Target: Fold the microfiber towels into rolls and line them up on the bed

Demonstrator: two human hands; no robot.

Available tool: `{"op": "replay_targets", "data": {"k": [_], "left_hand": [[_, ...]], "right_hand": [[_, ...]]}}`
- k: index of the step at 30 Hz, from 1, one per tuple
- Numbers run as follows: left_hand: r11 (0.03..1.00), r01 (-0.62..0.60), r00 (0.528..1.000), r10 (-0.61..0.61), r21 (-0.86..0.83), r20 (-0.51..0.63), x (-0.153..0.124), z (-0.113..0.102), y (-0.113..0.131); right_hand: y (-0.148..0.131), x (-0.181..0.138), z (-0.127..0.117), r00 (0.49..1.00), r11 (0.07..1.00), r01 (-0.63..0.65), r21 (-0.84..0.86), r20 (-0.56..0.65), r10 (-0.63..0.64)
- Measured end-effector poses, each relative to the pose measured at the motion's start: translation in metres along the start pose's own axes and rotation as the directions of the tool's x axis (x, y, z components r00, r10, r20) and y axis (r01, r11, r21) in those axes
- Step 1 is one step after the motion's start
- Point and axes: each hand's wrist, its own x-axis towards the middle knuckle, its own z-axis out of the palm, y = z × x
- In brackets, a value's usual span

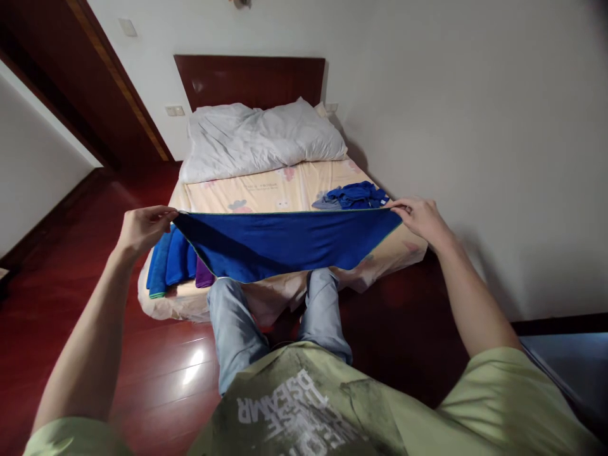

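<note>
A blue towel with a thin green edge is stretched wide in front of me, its lower part sagging toward my knees. My left hand pinches one upper corner, and my right hand pinches the other. Behind the towel, near my left hand, several folded blue towels and a purple one lie side by side on the bed's front left. A crumpled pile of blue cloth rests on the bed beyond the towel, close to my right hand.
The bed has a cream printed sheet, with a white quilt bunched before the dark wooden headboard. A wall stands to the right. Dark red floor and a door are on the left.
</note>
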Motion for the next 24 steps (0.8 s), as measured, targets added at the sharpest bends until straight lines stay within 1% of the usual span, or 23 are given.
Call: {"op": "replay_targets", "data": {"k": [3, 5, 8, 10, 14, 18, 24], "left_hand": [[0.993, 0.057, 0.997, -0.062, -0.108, -0.046, 0.001, 0.008, 0.006], [0.98, 0.07, 0.993, -0.086, -0.189, -0.077, 0.003, 0.015, 0.012], [0.965, 0.045, 0.982, -0.091, -0.259, -0.168, 0.008, 0.023, 0.022], [0.96, 0.027, 0.969, -0.094, -0.28, -0.229, 0.012, 0.026, 0.027], [0.947, -0.01, 0.951, -0.09, -0.32, -0.297, 0.019, 0.025, 0.034], [0.943, -0.018, 0.954, -0.083, -0.332, -0.287, 0.017, 0.027, 0.033], [0.944, 0.018, 0.957, -0.112, -0.331, -0.268, 0.019, 0.033, 0.021]], "right_hand": [[-0.001, 0.003, 0.005, 1.0, 1.0, -0.004, -0.016, -0.021, 0.003], [-0.003, 0.007, 0.009, 0.998, 1.0, -0.006, -0.027, -0.067, 0.004], [-0.007, 0.016, 0.013, 0.983, 0.998, -0.023, -0.058, -0.184, 0.012], [-0.009, 0.023, 0.013, 0.973, 0.996, -0.035, -0.077, -0.23, 0.016], [-0.01, 0.029, 0.013, 0.975, 0.996, -0.026, -0.085, -0.223, 0.006], [-0.009, 0.028, 0.015, 0.976, 0.996, -0.019, -0.082, -0.219, 0.001], [-0.01, 0.031, 0.015, 0.982, 0.992, -0.008, -0.124, -0.19, -0.016]]}}
